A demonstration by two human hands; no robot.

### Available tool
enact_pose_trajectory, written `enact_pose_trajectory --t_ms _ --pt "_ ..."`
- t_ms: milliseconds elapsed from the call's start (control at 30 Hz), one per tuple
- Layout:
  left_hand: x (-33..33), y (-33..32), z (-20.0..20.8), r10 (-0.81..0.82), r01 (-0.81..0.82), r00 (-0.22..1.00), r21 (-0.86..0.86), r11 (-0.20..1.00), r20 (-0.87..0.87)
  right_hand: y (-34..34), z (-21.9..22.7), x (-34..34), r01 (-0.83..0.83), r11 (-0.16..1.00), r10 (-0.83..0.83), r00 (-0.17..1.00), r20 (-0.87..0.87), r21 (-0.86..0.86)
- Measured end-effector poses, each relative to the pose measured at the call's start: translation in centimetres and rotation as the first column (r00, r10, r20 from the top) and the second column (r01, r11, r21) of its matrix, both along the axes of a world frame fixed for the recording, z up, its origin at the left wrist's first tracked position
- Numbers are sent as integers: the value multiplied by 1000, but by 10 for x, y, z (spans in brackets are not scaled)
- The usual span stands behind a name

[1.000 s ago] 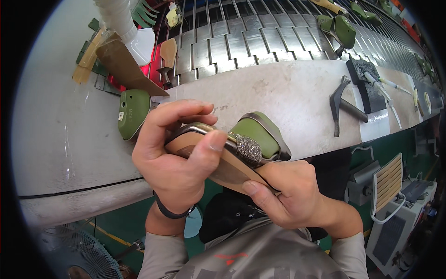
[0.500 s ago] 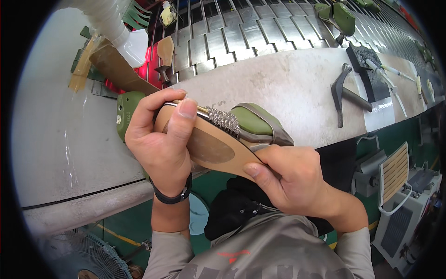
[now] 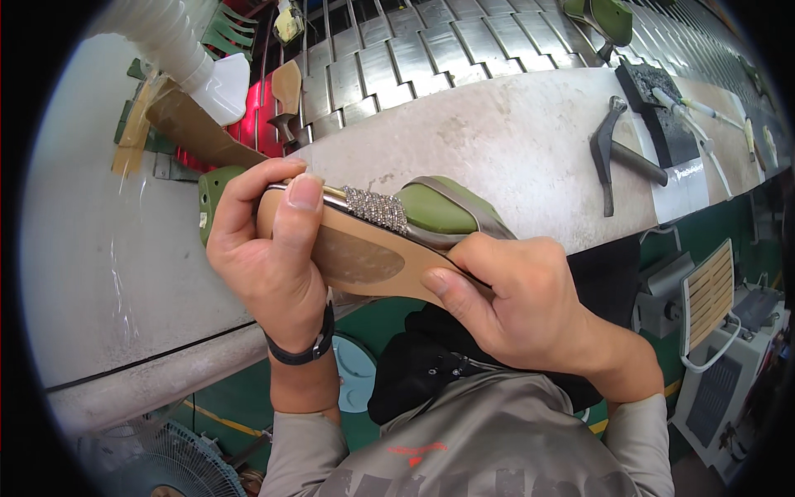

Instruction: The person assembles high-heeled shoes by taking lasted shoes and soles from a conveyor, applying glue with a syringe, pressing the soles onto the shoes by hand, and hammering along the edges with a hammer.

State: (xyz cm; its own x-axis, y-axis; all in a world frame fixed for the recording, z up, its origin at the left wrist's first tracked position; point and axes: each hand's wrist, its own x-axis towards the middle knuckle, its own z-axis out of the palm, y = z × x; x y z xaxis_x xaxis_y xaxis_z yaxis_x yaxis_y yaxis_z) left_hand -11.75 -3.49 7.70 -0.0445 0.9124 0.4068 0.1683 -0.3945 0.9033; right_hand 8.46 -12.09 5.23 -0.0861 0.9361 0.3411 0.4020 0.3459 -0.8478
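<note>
Held above the table's near edge is a sandal with a tan sole [image 3: 356, 257], its underside tilted toward me. My left hand [image 3: 273, 248] is closed around one end, thumb on the sole and fingers over the far rim. My right hand [image 3: 513, 302] pinches the narrower part, thumb on the underside and fingers behind. A glittering silver strap [image 3: 377, 209] crosses the sandal's far side. Just behind it shows a green shoe last [image 3: 439, 203] with a grey strap around it; whether it sits inside this sandal, I cannot tell. Another green last [image 3: 217, 199] is partly hidden behind my left hand.
On the pale table [image 3: 530, 124] lie a hammer [image 3: 609, 157], a black block [image 3: 658, 112] and white-handled brushes [image 3: 704, 137]. A slatted metal conveyor [image 3: 431, 50] runs behind, carrying a green last [image 3: 600, 21]. A white hose nozzle [image 3: 224, 87] hangs at left; a fan [image 3: 178, 460] stands below.
Both hands and the sandal have shifted slightly left. The sandal has turned a little, showing more of the glittering strap. The grips are unchanged, while the whole view has shifted slightly.
</note>
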Motion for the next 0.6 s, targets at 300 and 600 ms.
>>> enact_pose_trajectory --t_ms 300,600 --pt "44 -18 38 -270 301 934 110 947 -235 9 31 34 180 953 -197 979 49 245" --pt "100 36 -43 -444 702 659 -286 652 607 -11 41 131 298 936 -348 866 -358 -190"
